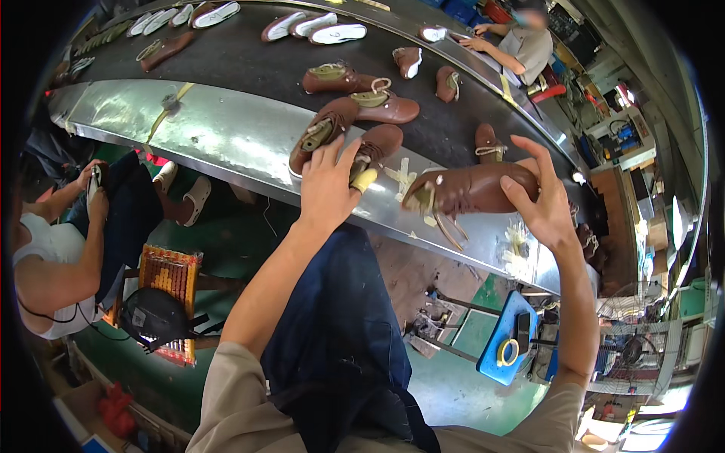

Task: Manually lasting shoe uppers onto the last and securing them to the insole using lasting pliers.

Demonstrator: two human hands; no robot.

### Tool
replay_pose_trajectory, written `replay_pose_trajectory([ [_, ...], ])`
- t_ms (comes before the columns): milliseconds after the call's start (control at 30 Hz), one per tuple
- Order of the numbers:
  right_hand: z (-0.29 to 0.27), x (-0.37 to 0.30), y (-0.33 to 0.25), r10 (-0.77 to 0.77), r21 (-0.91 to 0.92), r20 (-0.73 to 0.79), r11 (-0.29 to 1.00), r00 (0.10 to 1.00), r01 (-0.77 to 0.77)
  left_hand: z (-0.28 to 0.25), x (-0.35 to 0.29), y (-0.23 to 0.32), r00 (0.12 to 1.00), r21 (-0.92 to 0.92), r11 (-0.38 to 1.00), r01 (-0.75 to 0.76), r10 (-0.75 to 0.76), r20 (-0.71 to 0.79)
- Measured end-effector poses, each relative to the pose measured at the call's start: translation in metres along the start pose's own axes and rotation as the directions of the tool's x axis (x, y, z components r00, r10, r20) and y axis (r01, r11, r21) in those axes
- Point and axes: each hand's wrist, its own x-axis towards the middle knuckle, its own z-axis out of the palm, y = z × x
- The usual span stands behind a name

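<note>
My right hand (542,202) has its thumb and fingers round the toe of a brown leather lace-up shoe (472,189). That shoe lies sideways over the steel edge of the bench, its laced opening to the left and blurred. My left hand (326,185) rests at the heel of a second brown shoe (384,141), thumb and fingers around it; a yellow cover sits on the thumb. Against its fingertips is a third brown shoe (332,124) with a green-brown lining. Behind my right hand another brown shoe (487,140) stands on the dark belt.
More brown shoes (389,109) and several white-soled ones (337,34) lie along the dark belt (249,68). A steel ledge (226,124) borders it. A co-worker (64,241) sits at left, another person (521,49) stands across. A blue stool (498,362) holds a tape roll (507,352).
</note>
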Motion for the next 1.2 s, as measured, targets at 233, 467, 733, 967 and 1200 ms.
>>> replay_pose_trajectory([
  [233, 0.105, -0.020, -0.054, 0.027, 0.503, 0.121, 0.860, 0.992, -0.085, -0.026, -0.097, 0.079, 0.470, -0.410, -0.478, 0.777, 0.007, 0.882],
  [467, 0.211, -0.128, -0.061, -0.418, 0.339, 0.066, 0.863, 0.906, 0.374, 0.001, -0.213, 0.038, 0.252, -0.517, -0.342, 0.784, -0.586, 0.770],
  [733, 0.242, -0.159, -0.059, -0.598, 0.096, 0.197, 0.800, 0.777, 0.592, 0.002, -0.228, 0.011, 0.333, -0.384, 0.056, 0.922, -0.622, 0.709],
  [967, 0.210, -0.114, -0.024, -0.168, 0.717, 0.352, 0.681, 0.921, -0.150, -0.004, -0.214, 0.017, 0.171, -0.449, -0.380, 0.809, -0.579, 0.798],
  [1200, 0.209, -0.056, 0.101, -0.075, -0.325, -0.224, 0.946, 0.972, -0.002, -0.011, -0.187, 0.033, 0.357, -0.617, -0.302, 0.727, -0.601, 0.715],
])
